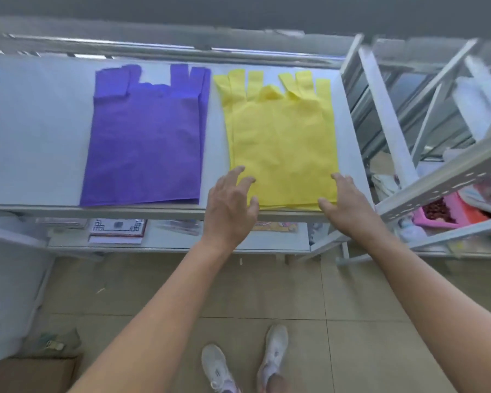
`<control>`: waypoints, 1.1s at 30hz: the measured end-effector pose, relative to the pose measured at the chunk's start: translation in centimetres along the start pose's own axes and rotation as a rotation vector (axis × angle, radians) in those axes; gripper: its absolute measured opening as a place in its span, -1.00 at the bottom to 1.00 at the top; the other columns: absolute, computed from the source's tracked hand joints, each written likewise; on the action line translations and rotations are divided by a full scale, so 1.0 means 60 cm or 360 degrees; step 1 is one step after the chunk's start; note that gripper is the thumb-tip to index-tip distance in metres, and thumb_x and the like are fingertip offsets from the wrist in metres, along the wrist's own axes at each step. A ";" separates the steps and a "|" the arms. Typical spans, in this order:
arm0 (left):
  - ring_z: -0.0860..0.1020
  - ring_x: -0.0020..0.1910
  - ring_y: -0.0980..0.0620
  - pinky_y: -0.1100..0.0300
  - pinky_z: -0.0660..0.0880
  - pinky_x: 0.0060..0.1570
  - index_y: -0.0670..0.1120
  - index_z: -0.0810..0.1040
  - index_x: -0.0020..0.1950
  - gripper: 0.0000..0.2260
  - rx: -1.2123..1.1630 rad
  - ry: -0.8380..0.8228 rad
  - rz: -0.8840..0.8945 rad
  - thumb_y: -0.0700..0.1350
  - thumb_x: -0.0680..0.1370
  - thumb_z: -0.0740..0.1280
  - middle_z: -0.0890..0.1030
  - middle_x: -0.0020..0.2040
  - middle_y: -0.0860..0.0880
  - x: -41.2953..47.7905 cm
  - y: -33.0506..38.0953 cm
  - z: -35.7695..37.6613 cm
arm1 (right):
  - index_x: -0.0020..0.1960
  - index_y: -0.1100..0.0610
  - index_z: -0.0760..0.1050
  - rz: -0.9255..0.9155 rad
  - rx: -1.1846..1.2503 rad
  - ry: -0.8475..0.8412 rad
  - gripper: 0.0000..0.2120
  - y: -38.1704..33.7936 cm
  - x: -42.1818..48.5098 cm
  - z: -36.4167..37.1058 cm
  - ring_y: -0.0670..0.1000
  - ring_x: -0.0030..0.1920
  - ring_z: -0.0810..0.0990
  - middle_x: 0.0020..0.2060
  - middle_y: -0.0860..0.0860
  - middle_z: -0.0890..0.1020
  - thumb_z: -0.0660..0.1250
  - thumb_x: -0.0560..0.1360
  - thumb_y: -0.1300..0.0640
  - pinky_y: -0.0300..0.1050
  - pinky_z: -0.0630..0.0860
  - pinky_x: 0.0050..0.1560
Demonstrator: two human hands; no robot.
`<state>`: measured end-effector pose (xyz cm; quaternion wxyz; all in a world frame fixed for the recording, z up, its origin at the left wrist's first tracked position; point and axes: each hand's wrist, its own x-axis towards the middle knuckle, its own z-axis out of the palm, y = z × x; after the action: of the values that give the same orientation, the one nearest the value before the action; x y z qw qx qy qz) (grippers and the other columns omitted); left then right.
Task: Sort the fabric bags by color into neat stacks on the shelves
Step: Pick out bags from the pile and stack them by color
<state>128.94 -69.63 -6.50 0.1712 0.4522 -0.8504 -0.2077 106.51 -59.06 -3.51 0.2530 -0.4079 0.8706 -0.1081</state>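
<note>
Flanking yellow bags (284, 143), both hands (228, 205) (345, 204)

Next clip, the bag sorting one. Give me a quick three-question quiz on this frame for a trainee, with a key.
1. Fill in: on the shelf, the handles of the purple bags and the yellow bags point ___ from the person.
2. True or false: the purple bags lie to the right of the yellow bags.
3. The left hand and the right hand, both open, are at the near edge of: A) the purple bags, B) the yellow bags, C) neither stack.
Key: 1 away; 2 false; 3 B.
</note>
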 end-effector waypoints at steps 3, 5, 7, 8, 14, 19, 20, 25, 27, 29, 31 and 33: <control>0.40 0.47 -0.12 -0.09 0.34 0.41 -0.05 0.58 0.37 -0.64 -0.0014 -0.0119 0.0071 0.02 0.60 0.39 0.45 0.51 -0.03 0.034 -0.011 0.021 | 0.61 0.15 0.19 0.0106 0.0051 0.0158 -0.38 0.013 0.022 0.028 0.22 0.50 0.23 0.48 0.15 0.35 0.29 0.64 -0.02 0.16 0.30 0.41; 0.41 0.44 -0.08 -0.05 0.32 0.37 -0.01 0.58 0.37 -0.56 0.0054 -0.0209 0.0185 0.17 0.57 0.40 0.50 0.44 0.01 0.050 -0.011 0.040 | 0.58 0.14 0.24 0.0129 0.0195 0.0280 -0.41 0.020 0.036 0.032 0.18 0.46 0.30 0.42 0.14 0.39 0.32 0.63 0.01 0.10 0.36 0.34; 0.42 0.35 -0.08 -0.06 0.36 0.31 0.02 0.55 0.38 -0.40 0.0194 -0.0269 0.0244 0.36 0.48 0.37 0.50 0.34 0.01 0.058 -0.004 0.058 | 0.53 0.10 0.33 0.0151 0.0420 0.0352 -0.48 0.031 0.049 0.029 0.08 0.32 0.45 0.30 0.07 0.50 0.33 0.61 0.06 -0.04 0.42 0.17; 0.42 0.30 -0.09 -0.07 0.37 0.27 0.04 0.54 0.38 -0.34 0.0283 -0.0264 0.0228 0.45 0.45 0.32 0.48 0.28 0.01 0.060 0.003 0.066 | 0.50 0.08 0.37 0.0168 0.0530 0.0353 -0.52 0.037 0.054 0.025 0.03 0.23 0.51 0.22 0.02 0.55 0.33 0.60 0.07 -0.09 0.41 0.10; 0.41 0.33 -0.08 -0.06 0.37 0.32 0.00 0.52 0.32 -0.46 0.0171 -0.0257 0.0374 0.34 0.51 0.32 0.45 0.32 -0.02 0.088 0.067 0.105 | 0.16 0.05 0.61 0.0224 0.0945 0.0228 -0.82 0.057 0.083 0.008 -0.06 -0.05 0.69 -0.10 -0.11 0.70 0.43 0.57 0.10 0.01 0.62 0.08; 0.48 0.29 -0.08 -0.06 0.45 0.25 -0.01 0.51 0.38 -0.44 0.0275 -0.0228 0.0416 0.30 0.50 0.30 0.52 0.32 -0.01 0.088 0.107 0.130 | -0.04 0.11 0.64 0.0244 0.1392 -0.0041 -0.93 0.059 0.096 -0.008 0.09 -0.03 0.75 -0.03 0.09 0.75 0.47 0.56 0.12 0.04 0.69 0.09; 0.49 0.27 -0.09 -0.06 0.47 0.22 -0.02 0.53 0.37 -0.46 0.0282 -0.0201 0.0410 0.26 0.50 0.30 0.54 0.30 -0.02 0.087 0.112 0.131 | -0.04 0.10 0.63 0.0247 0.1389 -0.0047 -0.93 0.059 0.098 -0.009 0.07 -0.06 0.73 -0.03 0.09 0.74 0.47 0.57 0.11 -0.02 0.69 0.05; 0.55 0.23 -0.15 -0.07 0.54 0.07 -0.06 0.59 0.29 -0.64 0.0353 -0.0119 0.0513 -0.16 0.50 0.29 0.61 0.26 -0.05 0.081 0.107 0.141 | -0.01 0.15 0.64 0.0268 0.1258 -0.0010 -0.77 0.069 0.106 -0.001 0.09 -0.13 0.74 -0.09 0.09 0.74 0.34 0.64 0.00 0.09 0.71 0.01; 0.59 0.22 -0.11 -0.03 0.56 0.10 -0.09 0.62 0.30 -0.65 0.0121 0.0025 0.0415 -0.29 0.55 0.26 0.66 0.24 -0.04 0.075 0.103 0.145 | 0.01 0.24 0.64 0.0310 0.1315 -0.0014 -0.68 0.072 0.110 -0.001 0.12 -0.15 0.74 -0.12 0.17 0.73 0.26 0.68 0.00 0.14 0.71 0.00; 0.61 0.24 -0.04 0.06 0.56 0.17 -0.10 0.62 0.34 -0.64 -0.0152 0.0178 0.0269 -0.35 0.61 0.26 0.68 0.24 -0.03 0.070 0.103 0.142 | 0.13 0.25 0.62 0.0326 0.1352 -0.0021 -0.73 0.069 0.113 -0.007 0.15 -0.09 0.74 -0.05 0.21 0.72 0.26 0.68 0.06 0.06 0.71 -0.03; 0.60 0.30 0.01 0.11 0.53 0.23 -0.10 0.60 0.37 -0.63 -0.0214 0.0277 0.0348 -0.37 0.63 0.27 0.67 0.28 -0.01 0.066 0.098 0.137 | 0.30 0.15 0.54 0.0291 0.1358 0.0019 -0.75 0.064 0.116 -0.015 0.09 -0.05 0.73 -0.02 0.11 0.71 0.33 0.64 0.14 -0.03 0.70 -0.07; 0.55 0.38 0.01 0.10 0.49 0.29 -0.11 0.59 0.38 -0.57 -0.0093 0.0237 0.0605 -0.42 0.59 0.24 0.63 0.35 0.00 0.060 0.093 0.138 | 0.36 0.01 0.45 0.0235 0.1264 0.0079 -0.63 0.062 0.117 -0.022 0.02 -0.06 0.72 -0.02 0.02 0.69 0.40 0.58 0.15 -0.07 0.69 -0.11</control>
<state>119.14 -68.21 -10.40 0.2827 0.2926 -0.8990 -0.1623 99.62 -62.05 -6.34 0.3771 -0.2120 0.7939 -0.4273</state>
